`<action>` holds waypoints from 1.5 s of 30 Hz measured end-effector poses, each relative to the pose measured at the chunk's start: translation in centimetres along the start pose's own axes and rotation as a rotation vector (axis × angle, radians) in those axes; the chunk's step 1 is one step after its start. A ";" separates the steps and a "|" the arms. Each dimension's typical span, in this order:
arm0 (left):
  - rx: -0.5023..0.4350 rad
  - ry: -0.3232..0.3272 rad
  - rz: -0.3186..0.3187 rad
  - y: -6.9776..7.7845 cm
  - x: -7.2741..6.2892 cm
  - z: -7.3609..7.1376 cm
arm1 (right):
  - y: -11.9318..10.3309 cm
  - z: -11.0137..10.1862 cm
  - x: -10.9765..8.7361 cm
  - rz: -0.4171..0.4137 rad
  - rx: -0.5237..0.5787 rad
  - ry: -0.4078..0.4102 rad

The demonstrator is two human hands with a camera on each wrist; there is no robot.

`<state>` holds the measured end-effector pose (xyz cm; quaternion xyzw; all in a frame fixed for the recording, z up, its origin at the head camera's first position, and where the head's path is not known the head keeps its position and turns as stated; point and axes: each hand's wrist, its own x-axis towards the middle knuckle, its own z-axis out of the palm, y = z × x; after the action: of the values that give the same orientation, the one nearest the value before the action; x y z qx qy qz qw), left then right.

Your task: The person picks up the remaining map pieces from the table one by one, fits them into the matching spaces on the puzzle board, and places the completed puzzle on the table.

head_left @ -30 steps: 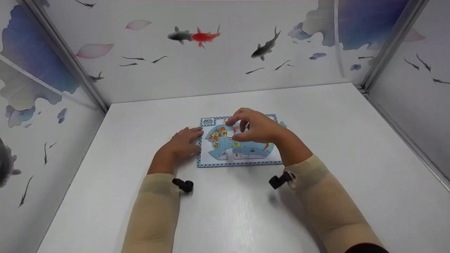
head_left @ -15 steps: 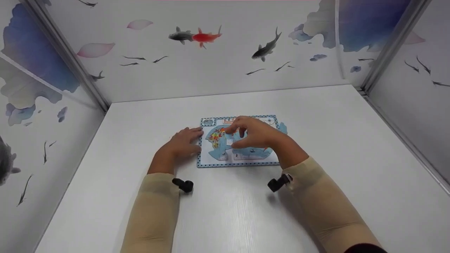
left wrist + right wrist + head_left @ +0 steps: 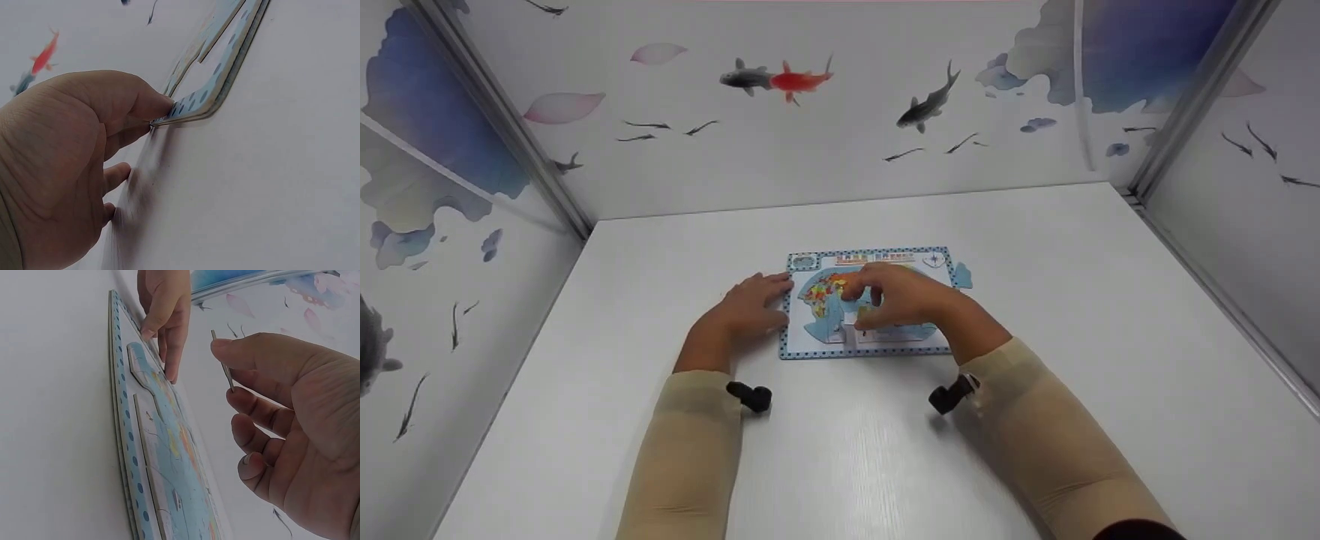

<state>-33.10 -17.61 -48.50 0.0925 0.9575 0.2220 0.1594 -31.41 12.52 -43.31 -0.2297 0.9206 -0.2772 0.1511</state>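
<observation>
A world-map jigsaw board [image 3: 810,351] with a blue dotted border lies flat on the table. My left hand [image 3: 750,306] rests at its left edge. In the left wrist view, the thumb [image 3: 154,104] touches the board's dotted border [image 3: 197,101] near a corner, with the other fingers extended past it. Over the middle of the map is my right hand [image 3: 904,296]. Between its thumb and index finger it pinches a thin puzzle piece [image 3: 227,373], seen edge-on and raised off the board in the right wrist view. The piece's printed face is hidden there.
A loose light-blue puzzle piece [image 3: 963,275] lies at the board's upper right edge. The white table [image 3: 840,450] is bounded by a back wall [image 3: 840,165] and side walls printed with fish and petals. Both wrists carry small black cameras [image 3: 952,394].
My right hand has moved toward the near side of the board, still pinching, which uncovers the title strip and the loose piece at the right. The left hand stays at the board's edge.
</observation>
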 end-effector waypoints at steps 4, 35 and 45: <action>-0.001 0.000 0.007 -0.1 0.1 0.1 | 0.3 0.5 0.2 0.034 -0.003 -0.005; 0.006 0.002 0.008 -0.2 0.1 0.1 | 0.5 3.0 1.1 0.154 -0.071 -0.079; 0.014 0.005 0.016 -0.2 0.0 0.1 | 0.6 3.1 1.2 0.157 -0.086 -0.091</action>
<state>-33.12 -17.79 -48.67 0.1006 0.9586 0.2167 0.1548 -31.35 10.98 -46.31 -0.1757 0.9389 -0.2142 0.2042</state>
